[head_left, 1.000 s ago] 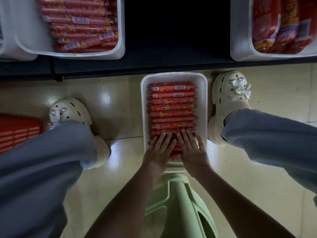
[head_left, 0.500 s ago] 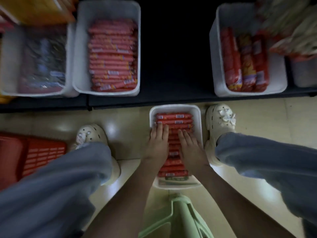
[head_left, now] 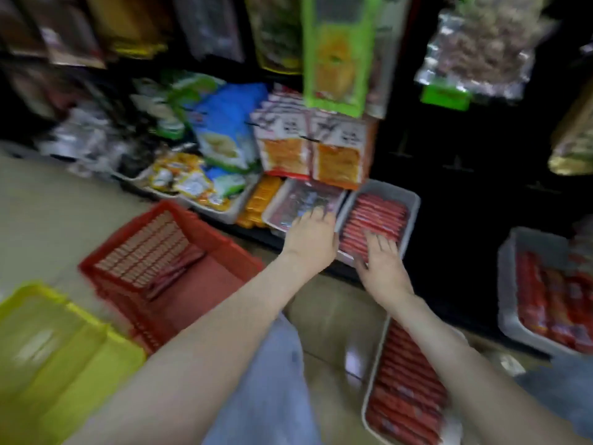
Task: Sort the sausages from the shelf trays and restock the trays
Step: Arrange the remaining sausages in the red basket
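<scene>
Sausages lie crosswise in the shelf tray — right hand flat on them.

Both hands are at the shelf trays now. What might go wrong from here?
The right hand lies flat on the sausages in the shelf tray, which sits at the shelf edge: a pull may tip it. The full floor tray sits under the right forearm and may get knocked.

— Where are the sausages?
— Thin red sticks, laid crosswise in rows in the white shelf tray, at the front edge of the shelf. A full floor tray sits just below.
— More?
— A right tray along the shelf holds red packs, blurred. A few sticks lie in the basket.
</scene>
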Tool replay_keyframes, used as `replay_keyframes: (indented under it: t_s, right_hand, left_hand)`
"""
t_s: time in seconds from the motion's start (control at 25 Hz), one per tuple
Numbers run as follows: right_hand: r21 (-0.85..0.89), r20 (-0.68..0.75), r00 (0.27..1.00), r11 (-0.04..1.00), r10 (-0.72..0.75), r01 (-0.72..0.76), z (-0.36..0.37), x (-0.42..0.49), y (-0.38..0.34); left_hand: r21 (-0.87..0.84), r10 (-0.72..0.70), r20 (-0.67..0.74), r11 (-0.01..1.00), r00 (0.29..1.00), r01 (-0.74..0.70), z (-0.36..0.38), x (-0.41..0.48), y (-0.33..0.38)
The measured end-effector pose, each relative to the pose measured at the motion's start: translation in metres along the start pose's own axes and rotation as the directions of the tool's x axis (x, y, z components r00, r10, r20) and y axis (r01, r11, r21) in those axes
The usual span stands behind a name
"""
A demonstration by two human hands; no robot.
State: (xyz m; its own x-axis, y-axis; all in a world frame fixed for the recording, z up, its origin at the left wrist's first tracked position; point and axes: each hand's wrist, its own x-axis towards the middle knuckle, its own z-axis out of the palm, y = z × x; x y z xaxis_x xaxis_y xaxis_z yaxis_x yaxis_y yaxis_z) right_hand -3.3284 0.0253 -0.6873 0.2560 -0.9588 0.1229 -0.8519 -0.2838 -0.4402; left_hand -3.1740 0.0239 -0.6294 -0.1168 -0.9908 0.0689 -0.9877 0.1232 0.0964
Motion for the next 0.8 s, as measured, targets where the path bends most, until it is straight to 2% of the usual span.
replay_keyframes:
  t_s: [0.08, 0.2, 0.28, 0.36, 0.44, 0.52, 0.6, 0.68, 0.8]
  right_hand:
    - [0.007, 0.038, 0.993, 0.994, -0.11, 0.109, 0.015, 0.024, -0.053]
    - [-0.034, 0.205, 0.947, 0.966, -0.246, 0.258, 0.063, 0.047, -0.117]
    - [-0.024, 0.317, 0.889, 0.934, -0.331, 0.356, 0.115, 0.05, -0.151]
    - [0.024, 0.409, 0.838, 0.922, -0.362, 0.387, 0.169, 0.041, -0.173]
    - [0.033, 0.521, 0.767, 0.906, -0.375, 0.421, 0.219, 0.029, -0.186]
    - [-0.041, 0.614, 0.729, 0.91, -0.303, 0.413, 0.253, 0.019, -0.187]
    - [-0.14, 0.6, 0.763, 0.908, -0.24, 0.396, 0.268, 0.018, -0.181]
    - [-0.183, 0.562, 0.788, 0.892, -0.25, 0.414, 0.273, 0.023, -0.172]
    - [-0.239, 0.611, 0.774, 0.892, -0.17, 0.384, 0.266, 0.035, -0.16]
  left_hand:
    - [-0.027, -0.105, -0.045, 0.994, 0.993, 0.104, -0.015, -0.028, -0.077]
    - [-0.011, -0.343, -0.053, 0.939, 0.938, 0.343, 0.007, -0.098, -0.18]
    - [0.077, -0.498, 0.026, 0.865, 0.867, 0.495, 0.041, -0.154, -0.231]
    - [0.139, -0.589, 0.118, 0.807, 0.799, 0.574, 0.075, -0.195, -0.26]
    - [0.141, -0.599, 0.183, 0.801, 0.78, 0.582, 0.107, -0.216, -0.274]
    - [0.109, -0.569, 0.23, 0.821, 0.789, 0.56, 0.13, -0.22, -0.279]
    - [0.121, -0.547, 0.234, 0.837, 0.804, 0.534, 0.148, -0.214, -0.284]
    - [0.109, -0.547, 0.255, 0.836, 0.798, 0.538, 0.163, -0.204, -0.287]
    - [0.085, -0.562, 0.305, 0.82, 0.769, 0.566, 0.18, -0.186, -0.292]
